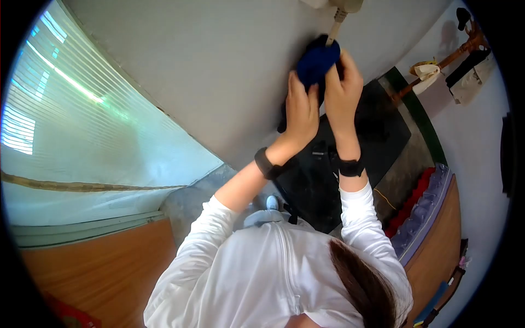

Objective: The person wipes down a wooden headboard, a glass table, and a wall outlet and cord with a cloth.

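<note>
A dark blue cloth-like item point(317, 61) is held up against the pale wall, between my two hands. My left hand point(302, 112) grips its lower left edge, thumb and fingers pressed on it. Around its right side curl the fingers of my right hand point(344, 90), partly hidden behind it. Just above, a beige plug with a cord point(339, 15) hangs down, its cord end meeting the item's top. Both wrists wear black bands.
Below the hands stands a black table point(328, 186) with small items on it. A wooden rack point(459, 52) with hanging cloths is at upper right. Right of the table lies a purple and red padded item point(418, 208). A translucent curtain point(98, 136) hangs at left.
</note>
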Tool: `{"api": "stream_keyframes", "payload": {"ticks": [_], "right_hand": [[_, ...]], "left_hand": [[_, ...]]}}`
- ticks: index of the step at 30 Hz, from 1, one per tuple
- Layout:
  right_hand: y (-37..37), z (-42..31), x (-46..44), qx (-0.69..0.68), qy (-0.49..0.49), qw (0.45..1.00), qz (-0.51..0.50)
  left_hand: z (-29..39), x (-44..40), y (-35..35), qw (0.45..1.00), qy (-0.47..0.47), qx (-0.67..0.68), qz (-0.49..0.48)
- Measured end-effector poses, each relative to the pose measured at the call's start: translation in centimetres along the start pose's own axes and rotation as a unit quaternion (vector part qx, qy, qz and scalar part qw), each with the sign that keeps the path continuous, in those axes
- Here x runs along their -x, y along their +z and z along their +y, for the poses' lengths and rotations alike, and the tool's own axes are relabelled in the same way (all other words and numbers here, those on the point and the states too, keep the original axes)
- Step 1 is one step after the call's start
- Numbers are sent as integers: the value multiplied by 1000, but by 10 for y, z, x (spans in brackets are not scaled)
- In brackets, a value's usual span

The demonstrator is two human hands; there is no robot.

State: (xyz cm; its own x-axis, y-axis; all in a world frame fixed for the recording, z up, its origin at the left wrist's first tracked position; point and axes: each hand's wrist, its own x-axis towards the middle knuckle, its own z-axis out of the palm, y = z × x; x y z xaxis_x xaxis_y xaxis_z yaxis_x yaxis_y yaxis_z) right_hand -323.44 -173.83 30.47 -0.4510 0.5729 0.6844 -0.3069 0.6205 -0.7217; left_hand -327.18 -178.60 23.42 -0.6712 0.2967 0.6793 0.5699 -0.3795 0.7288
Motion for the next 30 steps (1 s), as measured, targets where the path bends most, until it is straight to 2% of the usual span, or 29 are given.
{"api": "stream_keyframes", "payload": {"ticks": [3, 4, 7, 9, 11, 13, 17, 19, 21, 24, 28, 29, 30], "right_hand": [[2, 16, -1, 15, -19, 1000, -11], [5, 24, 4, -2, -54, 999, 0], [13, 45, 38, -23, 46, 999, -11], [10, 76, 65, 38, 20, 998, -35], [7, 102, 90, 29, 64, 996, -54], [6, 121, 106, 8, 62, 995, -83], [-4, 121, 106, 37, 75, 989, -121], [-6, 89, 84, 26, 72, 992, -103], [-3, 76, 60, 4, -1, 999, -39], [-4, 20, 11, -52, 8, 998, -31], [2, 36, 12, -16, -41, 999, -26], [3, 45, 19, -9, -50, 998, -23], [5, 53, 30, -8, -19, 1000, -23]], "left_hand": [[-17, 0, 4, 999, -6, 35, -22], [-28, 6, 2, 999, -13, 24, -28], [-62, 38, -5, 998, -38, -34, -47], [-87, 69, -13, 992, -66, -73, -74], [-116, 98, -16, 985, -106, -96, -99], [-140, 119, -19, 982, -122, -100, -104], [-165, 137, -21, 980, -151, -82, -98], [-135, 112, -20, 985, -121, -78, -90], [-82, 70, -13, 994, -72, -65, -54], [-23, 17, 1, 999, -28, -15, -4], [-20, 11, -2, 999, -12, 23, -27], [-28, 16, -4, 998, -41, 25, -40], [-41, 27, -7, 996, -71, 26, -54]]}}
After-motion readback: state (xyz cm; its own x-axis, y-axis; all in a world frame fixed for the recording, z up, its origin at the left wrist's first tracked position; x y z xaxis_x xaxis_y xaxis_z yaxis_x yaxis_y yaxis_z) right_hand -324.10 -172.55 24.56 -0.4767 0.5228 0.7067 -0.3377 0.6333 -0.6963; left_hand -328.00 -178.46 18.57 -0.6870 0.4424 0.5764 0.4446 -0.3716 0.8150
